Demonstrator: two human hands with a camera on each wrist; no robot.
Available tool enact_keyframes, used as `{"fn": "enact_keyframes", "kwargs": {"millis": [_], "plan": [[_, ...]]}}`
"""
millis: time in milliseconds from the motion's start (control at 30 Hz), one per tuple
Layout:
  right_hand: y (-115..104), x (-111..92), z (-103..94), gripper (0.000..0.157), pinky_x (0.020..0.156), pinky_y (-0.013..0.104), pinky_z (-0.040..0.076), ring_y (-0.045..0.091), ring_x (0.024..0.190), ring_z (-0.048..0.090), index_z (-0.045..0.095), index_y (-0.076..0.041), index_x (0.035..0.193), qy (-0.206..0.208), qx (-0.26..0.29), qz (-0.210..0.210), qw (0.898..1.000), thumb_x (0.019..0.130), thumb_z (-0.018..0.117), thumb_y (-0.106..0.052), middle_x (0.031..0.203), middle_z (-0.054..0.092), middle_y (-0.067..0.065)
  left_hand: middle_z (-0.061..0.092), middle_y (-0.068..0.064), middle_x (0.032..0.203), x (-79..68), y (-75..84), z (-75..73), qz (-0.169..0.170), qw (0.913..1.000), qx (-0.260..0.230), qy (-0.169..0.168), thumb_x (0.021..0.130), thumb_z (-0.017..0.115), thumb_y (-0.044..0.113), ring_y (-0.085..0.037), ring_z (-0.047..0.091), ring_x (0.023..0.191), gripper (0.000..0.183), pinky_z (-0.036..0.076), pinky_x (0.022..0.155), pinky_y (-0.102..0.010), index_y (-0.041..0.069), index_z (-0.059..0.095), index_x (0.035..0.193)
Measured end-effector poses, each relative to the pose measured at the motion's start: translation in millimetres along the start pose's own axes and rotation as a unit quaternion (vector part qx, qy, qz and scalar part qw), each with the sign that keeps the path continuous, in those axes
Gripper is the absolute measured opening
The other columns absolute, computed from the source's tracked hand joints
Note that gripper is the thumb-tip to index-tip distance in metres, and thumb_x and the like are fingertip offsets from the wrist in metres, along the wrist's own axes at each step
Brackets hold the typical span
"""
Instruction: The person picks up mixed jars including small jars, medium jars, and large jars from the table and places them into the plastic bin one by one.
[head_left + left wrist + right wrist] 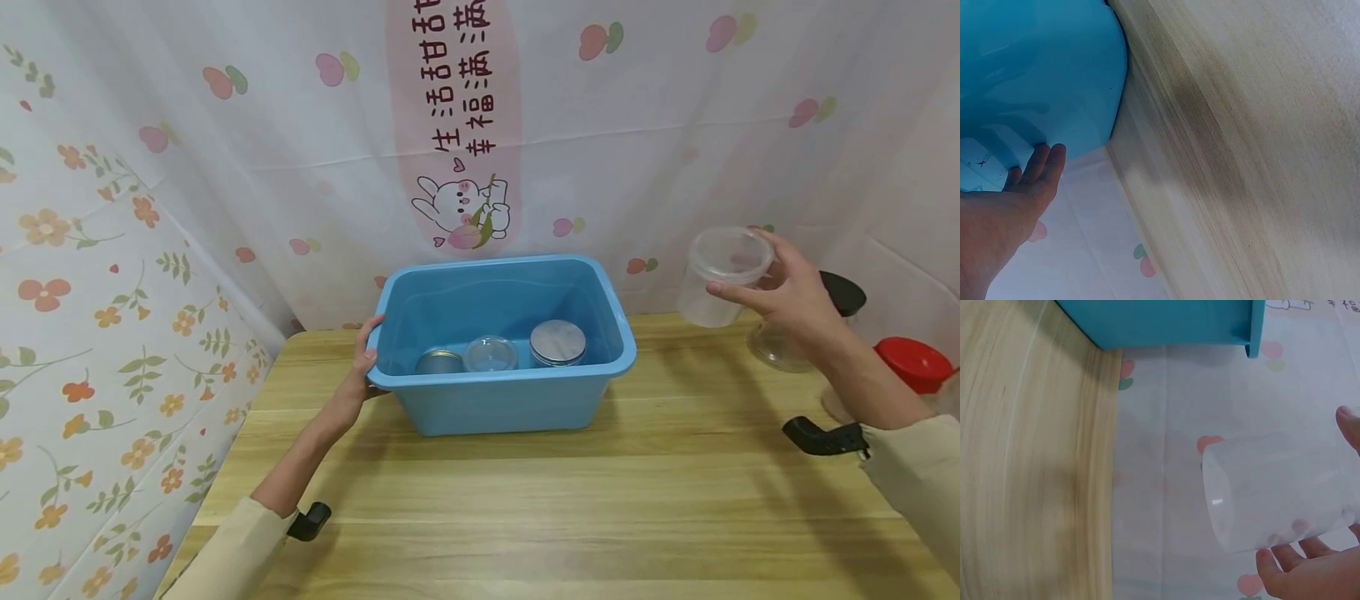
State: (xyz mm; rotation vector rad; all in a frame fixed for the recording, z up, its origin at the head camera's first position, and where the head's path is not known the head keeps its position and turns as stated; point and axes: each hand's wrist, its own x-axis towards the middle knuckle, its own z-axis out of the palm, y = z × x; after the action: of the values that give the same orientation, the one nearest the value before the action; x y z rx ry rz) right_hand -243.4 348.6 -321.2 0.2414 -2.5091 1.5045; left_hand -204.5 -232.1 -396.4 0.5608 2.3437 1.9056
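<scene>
Beige sleeves [918,483], then left hand [357,375] round blue tub's rim [495,377], open air, right hand [798,300] round clear jar [708,287].

Arms [298,463] outstretched, left hand [355,379] well apart from raised right hand [795,296] with curved fingers.

Printed white cloth [607,150] behind wood-grain table [555,508]

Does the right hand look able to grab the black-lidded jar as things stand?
Probably not straight away: the right hand grips the clear container. The black-lidded jar seems near, so freeing the hand would likely suffice.
</scene>
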Motion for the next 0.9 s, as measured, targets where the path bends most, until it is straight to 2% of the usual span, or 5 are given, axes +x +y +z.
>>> {"fn": "enact_keyframes", "kwargs": {"millis": [167,533,733,833,900], "plan": [[-4.8,0.8,-1.2,0.083,0.077,0.013,0.047,0.014,0.115,0.051,0.03,-0.023,0.159,-0.002,0.011,-0.006,1.0,0.092,0.075,-0.003,0.142,0.041,0.009,0.001,-0.016,0.164,1.3,-0.4,1.0,-0.002,1.0,0.003,0.003,0.104,0.022,0.048,-0.056,0.028,0.136,0.062,0.033,0.096,-0.076,0.028,0.005,0.161],[-32.0,12.6,8.8,0.085,0.082,0.015,0.046,0.026,0.123,0.049,0.033,-0.028,0.158,0.0,-0.006,-0.041,0.999,0.089,0.079,-0.009,0.146,0.04,0.008,0.003,-0.015,0.164,2.4,-1.4,1.1,-0.002,1.0,0.007,0.006,0.104,0.021,0.048,-0.056,0.029,0.135,0.062,0.034,0.095,-0.076,0.029,0.006,0.161],[-49.5,19.8,19.1,0.086,0.09,0.029,0.046,0.033,0.126,0.049,0.033,-0.029,0.158,0.008,-0.036,-0.053,0.998,0.088,0.081,-0.014,0.147,0.042,0.009,0.002,-0.015,0.164,1.4,-1.3,0.9,-0.001,0.9999,0.007,0.008,0.104,0.021,0.049,-0.057,0.029,0.135,0.063,0.034,0.095,-0.076,0.029,0.005,0.161],[-58.2,22.7,24.4,0.087,0.097,0.04,0.048,0.036,0.127,0.049,0.032,-0.029,0.158,0.006,-0.03,-0.051,0.998,0.088,0.081,-0.015,0.148,0.042,0.009,0.001,-0.015,0.164,1.2,-1.1,1.1,-0.003,0.9999,0.007,0.01,0.104,0.022,0.05,-0.058,0.028,0.135,0.064,0.033,0.095,-0.076,0.028,0.005,0.161],[-63.4,24.1,27.6,0.088,0.098,0.042,0.047,0.036,0.128,0.048,0.032,-0.029,0.158,0.005,-0.023,-0.056,0.998,0.088,0.082,-0.015,0.148,0.042,0.009,0.001,-0.015,0.164,1.1,-0.9,1.4,-0.003,0.9999,0.007,0.011,0.103,0.022,0.05,-0.058,0.028,0.135,0.064,0.033,0.095,-0.076,0.028,0.005,0.161]]}}
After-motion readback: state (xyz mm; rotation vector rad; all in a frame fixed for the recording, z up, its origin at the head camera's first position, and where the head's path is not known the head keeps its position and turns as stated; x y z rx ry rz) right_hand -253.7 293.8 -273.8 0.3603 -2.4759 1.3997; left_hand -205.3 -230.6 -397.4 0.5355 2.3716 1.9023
